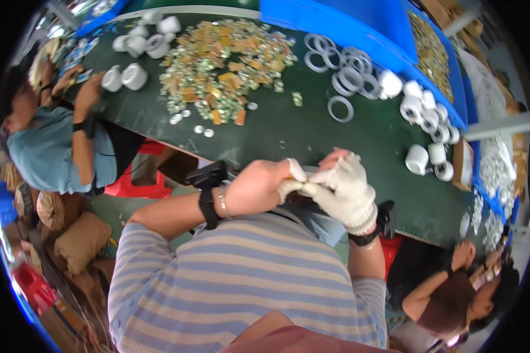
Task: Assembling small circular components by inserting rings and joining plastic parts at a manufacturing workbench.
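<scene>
At the near table edge, in front of my striped shirt, both hands meet with fingertips together. My left hand is bare apart from white covers on the thumb and a finger, and its fingers are pinched closed. A white knitted glove with some fingertips bare covers my right hand, also pinched closed. Whatever lies between the fingertips is too small and covered to name; a speck of yellow shows there. Beyond the hands, a large heap of small green and copper-coloured circuit boards spreads over the green table.
White plastic rings and white cylindrical housings lie at the right, beside blue bins. More white housings stand at the left. Co-workers sit at both sides, one in a teal shirt. A red stool stands left.
</scene>
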The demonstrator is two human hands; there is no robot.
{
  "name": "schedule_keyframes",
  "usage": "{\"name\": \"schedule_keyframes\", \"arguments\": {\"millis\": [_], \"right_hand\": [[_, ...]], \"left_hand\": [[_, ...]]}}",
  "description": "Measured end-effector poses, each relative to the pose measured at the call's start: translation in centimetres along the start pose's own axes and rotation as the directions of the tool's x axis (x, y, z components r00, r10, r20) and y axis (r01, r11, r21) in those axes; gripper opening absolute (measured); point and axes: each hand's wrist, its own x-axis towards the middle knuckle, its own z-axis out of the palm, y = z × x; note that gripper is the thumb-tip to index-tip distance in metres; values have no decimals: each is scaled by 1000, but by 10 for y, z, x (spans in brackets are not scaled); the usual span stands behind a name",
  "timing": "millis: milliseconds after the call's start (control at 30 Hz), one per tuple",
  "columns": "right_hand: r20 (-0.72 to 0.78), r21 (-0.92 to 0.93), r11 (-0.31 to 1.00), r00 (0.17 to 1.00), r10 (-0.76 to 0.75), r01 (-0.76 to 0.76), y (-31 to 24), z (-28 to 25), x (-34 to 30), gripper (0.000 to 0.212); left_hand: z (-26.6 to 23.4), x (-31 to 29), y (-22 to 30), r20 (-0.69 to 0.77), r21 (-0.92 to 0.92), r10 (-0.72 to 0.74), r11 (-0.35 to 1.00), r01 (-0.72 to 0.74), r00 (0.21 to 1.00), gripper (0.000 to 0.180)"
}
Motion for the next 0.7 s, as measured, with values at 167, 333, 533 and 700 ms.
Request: {"name": "schedule_keyframes", "arguments": {"millis": [167, 333, 533, 700], "right_hand": [[-11, 52, 985, 987, 163, -162, -10, -3, 6, 31], [-222, 316, 901, 901, 374, -297, -1, -9, -27, 10], [-270, 319, 872, 846, 460, -373, 18, -13, -24, 11], [-634, -546, 588, 753, 175, -597, 104, -88, -66, 46]], "left_hand": [[-32, -1, 5, -56, -237, -170, 960, 153, 984, 18], [-148, -3, -1, -611, -69, -167, 985, 158, 774, 19], [-366, -48, -165, -682, 447, -93, 732, 514, 726, 32], [-349, -21, -205, -680, 395, -140, 757, 521, 719, 33]]}}
